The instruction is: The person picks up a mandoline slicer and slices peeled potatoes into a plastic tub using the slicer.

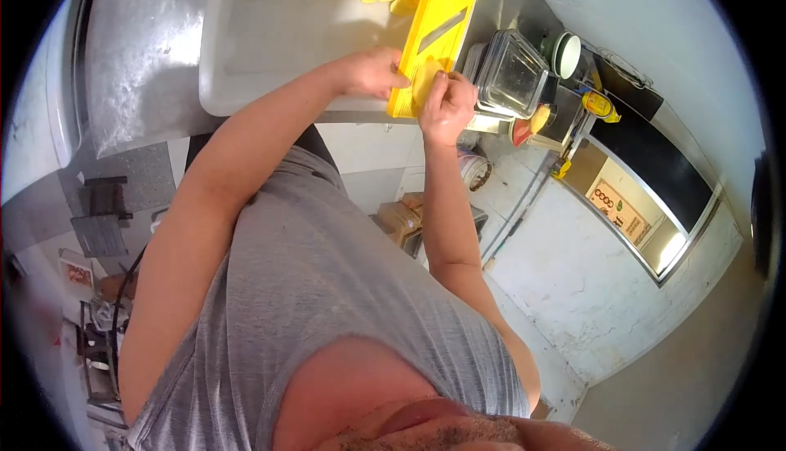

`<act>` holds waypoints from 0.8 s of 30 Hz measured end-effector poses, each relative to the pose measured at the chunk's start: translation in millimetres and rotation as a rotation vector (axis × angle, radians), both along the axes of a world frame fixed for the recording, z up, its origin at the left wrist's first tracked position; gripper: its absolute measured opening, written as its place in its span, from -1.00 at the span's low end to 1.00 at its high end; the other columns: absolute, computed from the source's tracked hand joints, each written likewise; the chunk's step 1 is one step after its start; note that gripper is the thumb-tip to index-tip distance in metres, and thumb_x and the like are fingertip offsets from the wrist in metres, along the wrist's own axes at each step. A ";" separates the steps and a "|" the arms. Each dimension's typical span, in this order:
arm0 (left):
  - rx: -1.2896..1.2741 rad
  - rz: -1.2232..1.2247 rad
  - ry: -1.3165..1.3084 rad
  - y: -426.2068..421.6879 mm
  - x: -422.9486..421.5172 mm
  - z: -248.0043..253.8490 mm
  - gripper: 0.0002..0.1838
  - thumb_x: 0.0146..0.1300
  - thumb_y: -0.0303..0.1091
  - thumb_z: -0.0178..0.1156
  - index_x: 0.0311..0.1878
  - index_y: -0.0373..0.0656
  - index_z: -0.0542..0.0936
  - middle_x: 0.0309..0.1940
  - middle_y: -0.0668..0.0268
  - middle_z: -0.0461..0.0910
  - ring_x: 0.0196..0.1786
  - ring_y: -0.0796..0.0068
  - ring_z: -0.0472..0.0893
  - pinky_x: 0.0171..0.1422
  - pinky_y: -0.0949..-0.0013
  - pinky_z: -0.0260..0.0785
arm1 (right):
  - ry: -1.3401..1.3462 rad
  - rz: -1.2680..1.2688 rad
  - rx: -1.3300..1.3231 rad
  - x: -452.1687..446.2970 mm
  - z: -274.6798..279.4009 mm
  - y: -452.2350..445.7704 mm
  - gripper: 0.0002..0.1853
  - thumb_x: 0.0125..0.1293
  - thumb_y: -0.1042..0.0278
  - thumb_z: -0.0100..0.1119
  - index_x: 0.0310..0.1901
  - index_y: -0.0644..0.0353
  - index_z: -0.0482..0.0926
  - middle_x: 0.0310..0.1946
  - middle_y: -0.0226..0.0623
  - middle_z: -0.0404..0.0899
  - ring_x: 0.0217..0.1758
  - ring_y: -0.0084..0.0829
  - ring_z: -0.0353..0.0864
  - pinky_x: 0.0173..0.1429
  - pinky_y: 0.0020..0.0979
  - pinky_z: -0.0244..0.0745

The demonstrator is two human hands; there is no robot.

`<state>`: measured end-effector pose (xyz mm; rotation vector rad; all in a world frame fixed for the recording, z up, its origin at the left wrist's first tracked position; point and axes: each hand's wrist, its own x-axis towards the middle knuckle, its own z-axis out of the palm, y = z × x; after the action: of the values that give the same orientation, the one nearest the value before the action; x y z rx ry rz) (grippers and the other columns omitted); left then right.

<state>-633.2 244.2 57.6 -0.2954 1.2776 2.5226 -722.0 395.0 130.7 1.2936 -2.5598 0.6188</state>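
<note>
Gripping slicer (pixel 442 29) edge above tray (pixel 270 41), left fingers (pixel 396 79) seemingly

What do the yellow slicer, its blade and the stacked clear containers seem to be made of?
Yellow slicer: probably plastic, smooth and evenly coloured. Blade: likely metal, plain grey against the yellow. Clear containers: glass or plastic, glossy and see-through; I cannot tell which.

The slicer (pixel 446 9) looks glossy plastic, the counter (pixel 147 33) shiny metal, the shirt (pixel 327 262) matt cloth.
</note>
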 end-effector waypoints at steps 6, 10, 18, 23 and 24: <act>-0.045 -0.030 -0.014 2.2 -3.6 -6.8 -0.68 0.41 -0.32 0.19 0.12 -0.30 0.48 -0.12 0.25 0.60 -0.20 0.50 0.59 -0.05 0.35 0.54 | 0.077 0.035 -0.005 -20.8 -4.2 -23.1 -0.87 0.31 0.47 0.23 -0.40 0.29 0.58 -0.31 -0.09 0.64 -0.23 -0.04 0.53 -0.10 -0.12 0.44; -0.070 -0.018 -0.001 -4.9 -0.2 3.2 -0.69 0.41 -0.34 0.18 0.12 -0.27 0.48 -0.12 0.25 0.62 -0.18 0.48 0.61 -0.02 0.33 0.55 | 0.055 0.032 -0.009 -82.9 -7.9 -89.8 -0.74 0.33 0.36 0.21 -0.50 0.29 0.58 -0.47 -0.01 0.61 -0.37 0.03 0.53 -0.23 -0.05 0.39; -0.054 -0.012 -0.047 -2.3 -0.4 2.8 -0.70 0.40 -0.31 0.22 0.10 -0.24 0.51 -0.11 0.24 0.64 -0.16 0.47 0.65 -0.04 0.34 0.55 | -0.114 -0.100 0.063 -104.5 4.8 -125.5 -0.56 0.37 0.06 0.16 -0.45 0.34 0.62 -0.44 0.09 0.61 -0.34 0.12 0.59 -0.18 -0.04 0.47; 0.007 0.024 -0.015 1.7 0.1 0.9 -0.72 0.40 -0.33 0.21 0.06 -0.28 0.51 -0.20 0.27 0.62 -0.26 0.54 0.60 -0.14 0.39 0.52 | -0.009 -0.003 -0.030 -18.8 -3.8 -20.5 -0.79 0.31 0.42 0.25 -0.47 0.28 0.54 -0.38 -0.06 0.61 -0.29 -0.01 0.52 -0.15 -0.10 0.42; 0.001 0.034 -0.008 0.4 0.1 1.2 -0.73 0.41 -0.35 0.21 0.05 -0.29 0.51 -0.23 0.28 0.61 -0.29 0.56 0.58 -0.18 0.42 0.51 | -0.017 -0.002 -0.044 -6.4 -4.5 -7.8 -0.81 0.30 0.43 0.26 -0.46 0.27 0.54 -0.36 -0.08 0.61 -0.28 -0.02 0.51 -0.13 -0.10 0.42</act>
<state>-633.1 244.6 58.8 -0.3294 1.2786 2.5474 -728.3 387.1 126.2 1.2763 -2.5456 0.6852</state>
